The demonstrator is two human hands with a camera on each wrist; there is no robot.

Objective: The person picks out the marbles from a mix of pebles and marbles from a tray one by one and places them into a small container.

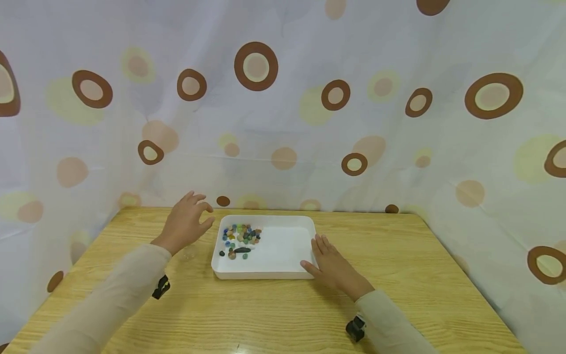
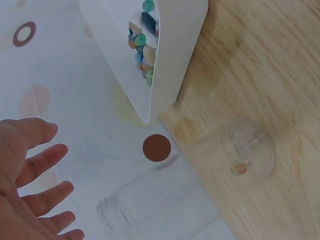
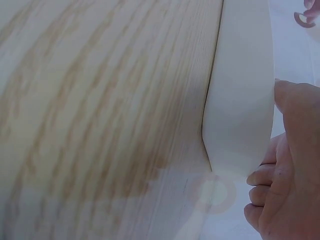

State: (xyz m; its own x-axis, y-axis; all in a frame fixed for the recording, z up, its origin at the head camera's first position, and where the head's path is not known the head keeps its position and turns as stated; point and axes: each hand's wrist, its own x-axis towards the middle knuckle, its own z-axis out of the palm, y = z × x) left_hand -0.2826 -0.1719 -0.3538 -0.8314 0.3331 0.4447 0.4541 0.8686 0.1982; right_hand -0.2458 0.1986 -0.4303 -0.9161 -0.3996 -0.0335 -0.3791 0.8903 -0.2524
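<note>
A white tray (image 1: 283,246) lies on the table, with small stones and glass marbles (image 1: 245,233) gathered in its left part. Among them is a long dark stone (image 1: 242,250). My left hand (image 1: 186,221) hovers left of the tray, fingers apart and slightly bent, holding nothing. Close to that hand stands a clear jar (image 2: 155,200) with a threaded neck; one small round marble (image 2: 239,166) shows at its base. In the head view the jar is mostly hidden by the hand and sleeve. My right hand (image 1: 331,263) rests on the tray's right rim with extended fingers.
The wooden table (image 1: 283,314) reaches back to a white curtain (image 1: 283,118) printed with brown and yellow spots. Black straps (image 1: 355,328) sit at both wrists, below the sleeves.
</note>
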